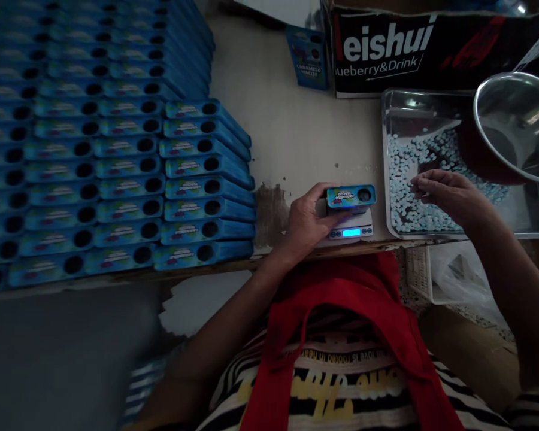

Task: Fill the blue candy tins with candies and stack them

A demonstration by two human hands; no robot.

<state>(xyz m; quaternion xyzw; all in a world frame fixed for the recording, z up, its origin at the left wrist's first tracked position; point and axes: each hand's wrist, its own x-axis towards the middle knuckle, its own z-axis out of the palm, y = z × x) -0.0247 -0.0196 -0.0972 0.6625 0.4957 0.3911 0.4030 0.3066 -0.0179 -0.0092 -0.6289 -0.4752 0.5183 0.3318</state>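
Observation:
My left hand (pixel 309 220) grips a small blue candy box (pixel 351 196) that rests on a small digital scale (pixel 350 228) with a lit blue display, at the table's front edge. My right hand (pixel 447 194) hovers over a clear tray (pixel 395 102) holding several small pale blue candies (pixel 413 161). Its fingers are pinched together, and what they hold is too small to make out.
Many identical blue boxes (pixel 117 155) lie stacked in rows on the left half of the table. A dark cardboard carton (pixel 431 48) stands at the back right, with one upright blue box (pixel 306 57) beside it. A metal bowl (pixel 516 123) overhangs the tray's right side.

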